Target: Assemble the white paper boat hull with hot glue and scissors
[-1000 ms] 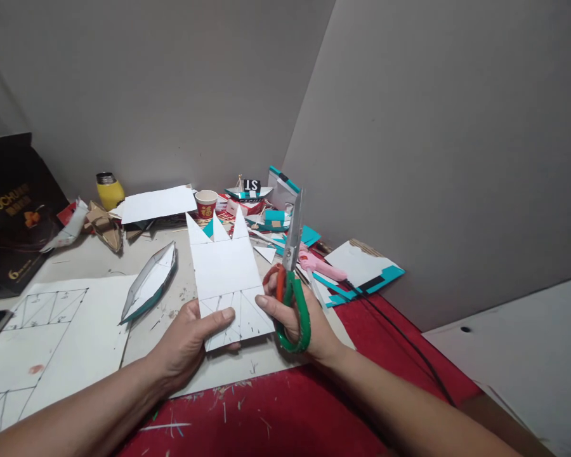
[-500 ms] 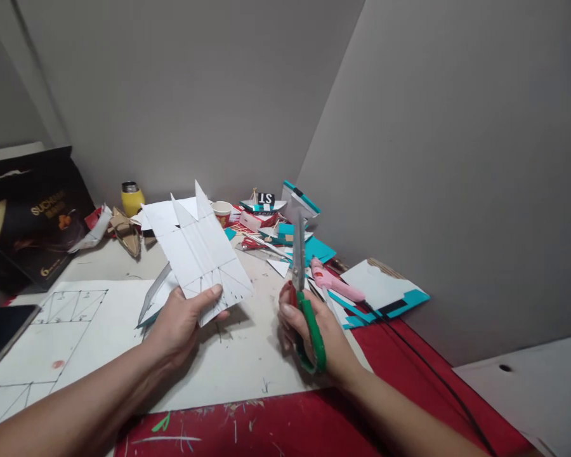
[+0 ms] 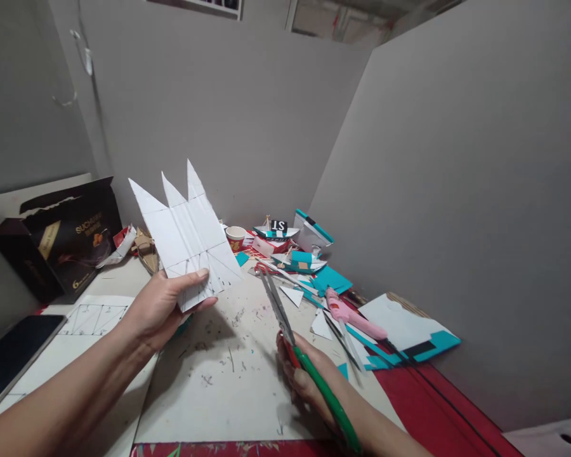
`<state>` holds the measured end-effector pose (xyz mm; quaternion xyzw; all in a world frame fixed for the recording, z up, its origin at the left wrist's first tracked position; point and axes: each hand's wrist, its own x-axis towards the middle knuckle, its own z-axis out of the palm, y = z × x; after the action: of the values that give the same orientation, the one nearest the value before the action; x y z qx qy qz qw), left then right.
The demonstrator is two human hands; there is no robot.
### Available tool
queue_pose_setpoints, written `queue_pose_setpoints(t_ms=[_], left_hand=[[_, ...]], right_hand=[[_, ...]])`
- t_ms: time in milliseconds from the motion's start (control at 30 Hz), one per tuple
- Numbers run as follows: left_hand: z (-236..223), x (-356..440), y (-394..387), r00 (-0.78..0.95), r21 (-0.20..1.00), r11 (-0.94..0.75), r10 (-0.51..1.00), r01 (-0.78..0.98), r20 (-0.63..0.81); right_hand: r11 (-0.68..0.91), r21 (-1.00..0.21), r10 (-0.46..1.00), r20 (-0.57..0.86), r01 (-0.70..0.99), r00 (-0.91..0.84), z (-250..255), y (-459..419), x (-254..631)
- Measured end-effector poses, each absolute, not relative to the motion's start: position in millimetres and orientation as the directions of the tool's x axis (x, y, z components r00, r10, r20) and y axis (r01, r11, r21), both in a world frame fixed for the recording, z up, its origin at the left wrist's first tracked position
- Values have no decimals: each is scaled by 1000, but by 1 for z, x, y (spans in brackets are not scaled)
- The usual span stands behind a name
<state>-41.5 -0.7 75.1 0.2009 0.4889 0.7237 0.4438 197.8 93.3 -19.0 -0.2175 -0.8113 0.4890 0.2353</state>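
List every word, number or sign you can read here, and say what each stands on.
"SUCHU...": dark box; its ending and the line below are blurred.
"6": same box, lower front.
"ST", apparently upside down: small black flag.
Red cup: gold sign, too small to read.
Drawn sheet: tiny marks, too small to read.

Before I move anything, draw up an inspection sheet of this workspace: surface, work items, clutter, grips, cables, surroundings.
Surface: pale board over a red covering; dark specks and bits scattered on the board.
Work items: white card with three cut points on top and ruled lines; scissors with a green and a red handle.
Clutter: pink glue gun, white triangle, paper cup, model boats, black box.
Grips: left grip holds the white card near its lower end; right grip holds the scissors, apart from the white card.
Cables: black cable runs from the pink glue gun across the red covering, out of view.
Surroundings: grey walls.
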Motion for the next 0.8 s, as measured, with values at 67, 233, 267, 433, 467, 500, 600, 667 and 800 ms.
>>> queue_pose_setpoints(t_ms=[67, 233, 267, 433, 467, 500, 600, 667, 800], left_hand=[[79, -42, -4, -503, 895, -113, 854, -431, -134], [81, -36, -6, -461, 922, -89, 881, -378, -104], [80, -34, -6, -448, 928, -85, 889, -364, -94], [78, -32, -7, -416, 952, -56, 906, -301, -78], [78, -31, -7, -414, 955, -50, 907, -292, -79], [78, -31, -8, -412, 958, -45, 908, -283, -79], [77, -31, -9, -395, 964, -36, 916, -263, -74], [75, -30, -8, -376, 966, -27, 923, -258, -75], [71, -31, -8, -353, 971, -18, 933, -238, -69]], right_hand=[[517, -839, 511, 144, 170, -847, -12, 94, 199], [538, -816, 464, 79, 210, -882, -4, 92, 198], [537, -818, 457, 77, 206, -886, -3, 91, 198], [537, -817, 454, 70, 210, -888, 0, 89, 199], [531, -821, 451, 67, 208, -890, 0, 89, 199], [525, -826, 446, 64, 203, -893, 0, 89, 199], [512, -841, 426, 70, 176, -902, -3, 91, 199], [508, -846, 421, 80, 161, -904, -4, 91, 199], [493, -857, 421, 82, 152, -903, -5, 91, 200]])
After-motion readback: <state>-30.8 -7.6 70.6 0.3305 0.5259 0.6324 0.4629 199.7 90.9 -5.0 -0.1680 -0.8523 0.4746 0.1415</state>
